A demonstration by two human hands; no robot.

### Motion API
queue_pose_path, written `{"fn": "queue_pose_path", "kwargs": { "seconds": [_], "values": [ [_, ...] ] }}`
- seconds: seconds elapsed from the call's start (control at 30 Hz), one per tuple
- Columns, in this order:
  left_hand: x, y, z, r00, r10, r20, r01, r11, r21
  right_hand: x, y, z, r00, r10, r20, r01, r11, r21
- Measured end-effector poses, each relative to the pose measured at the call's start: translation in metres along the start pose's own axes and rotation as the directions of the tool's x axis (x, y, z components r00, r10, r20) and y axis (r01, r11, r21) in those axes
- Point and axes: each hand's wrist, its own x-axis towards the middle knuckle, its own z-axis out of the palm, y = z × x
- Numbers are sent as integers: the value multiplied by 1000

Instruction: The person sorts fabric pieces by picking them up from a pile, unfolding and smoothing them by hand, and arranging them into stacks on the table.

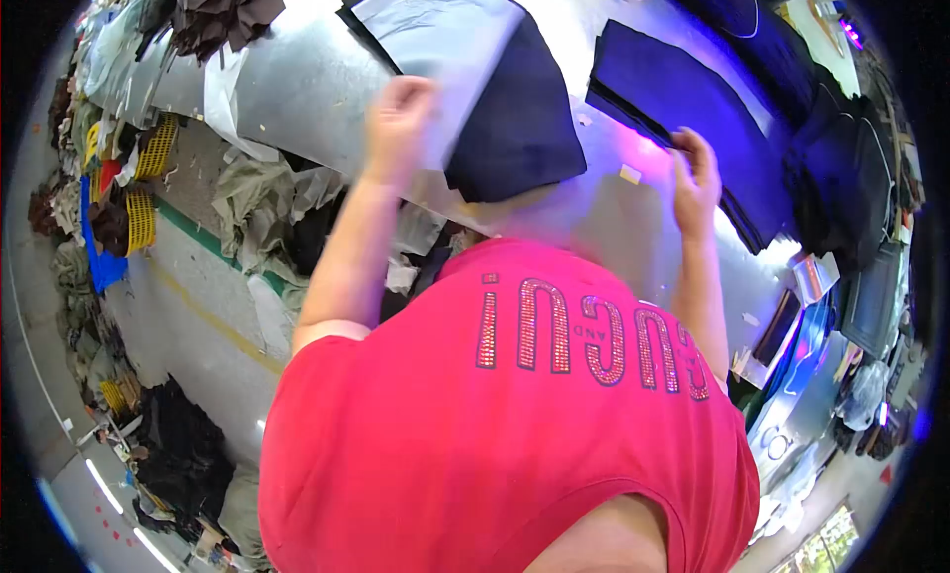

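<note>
My left hand, somewhat blurred, has its fingers curled together at the left edge of a thin white sheet. That sheet lies over part of a stack of dark cut fabric, whose curved end reaches toward me. Farther right, the bent fingers of my right hand pinch at the near edge of a second dark fabric stack. Its layers show along the near side. My fingertips partly hide the contact there.
Both stacks rest on a shiny metal table. Dark rolled material lies at the back right. Brown cloth pieces sit at the back left. Below the table's left side are crumpled scraps and yellow baskets.
</note>
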Motion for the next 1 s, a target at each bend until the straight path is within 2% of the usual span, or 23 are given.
{"fn": "queue_pose_path", "kwargs": {
  "seconds": [0.03,0.1,0.13,0.2,0.27,0.3,0.33,0.37,0.43,0.47,0.5,0.53,0.57,0.6,0.63,0.7,0.73,0.83,0.87,0.9,0.93,0.97,1.0],
  "values": [
    [0,6,-26,989,43,-141,-41,999,17,-4,-3,9,993,10,114,-8,1000,-18],
    [-4,18,-77,909,10,-418,-16,1000,-12,-13,-11,33,968,47,248,-42,999,-26],
    [-11,35,-95,799,-1,-601,159,965,209,-18,-8,46,958,54,283,-50,999,-21],
    [-20,17,-161,670,96,-736,41,985,165,-26,-13,65,946,65,317,-64,998,-15],
    [-35,7,-212,517,200,-832,117,947,300,-30,-27,77,927,174,332,-166,985,-53],
    [-44,-1,-230,517,201,-832,121,945,303,-31,-29,80,913,226,339,-215,974,-71],
    [-51,2,-234,390,550,-739,329,666,670,-31,-27,83,912,230,341,-220,973,-68],
    [-54,4,-235,341,817,-465,544,231,806,-29,-24,86,908,238,345,-235,971,-52],
    [-47,18,-202,444,877,-184,292,53,955,-27,-18,88,900,257,351,-265,964,-26],
    [-40,17,-177,599,771,-216,68,220,973,-27,-18,88,899,261,352,-268,963,-30],
    [-33,21,-143,737,648,-192,-126,411,903,-26,-19,88,888,281,363,-290,957,-30],
    [-36,20,-97,759,648,-54,-342,468,815,-23,-21,88,878,298,375,-310,950,-29],
    [-34,16,-60,818,565,109,-472,551,689,-22,-23,89,867,314,386,-329,944,-27],
    [-37,17,-25,745,587,316,-627,456,631,-20,-23,90,868,313,386,-329,944,-27],
    [-46,23,7,758,497,423,-649,500,574,-20,-23,91,886,280,371,-298,955,-9],
    [-60,17,48,744,389,543,-668,422,613,-23,-22,89,918,222,329,-243,970,24],
    [-59,11,50,739,386,553,-674,426,604,-25,-28,88,919,232,319,-252,967,23],
    [-39,-17,59,758,215,616,-640,425,640,-21,-68,84,907,267,327,-350,908,230],
    [-29,-19,57,748,217,627,-651,423,630,-20,-73,80,911,270,313,-349,907,235],
    [-19,-19,48,878,-23,479,-223,865,450,-21,-77,77,911,297,285,-374,885,275],
    [-8,-19,38,844,-331,422,313,943,114,-22,-81,76,910,322,260,-396,861,318],
    [2,-18,30,843,-331,424,309,943,123,-23,-84,77,907,347,239,-415,834,364],
    [13,-16,22,818,-415,398,464,886,-28,-25,-83,79,907,348,237,-415,829,374]
  ]
}}
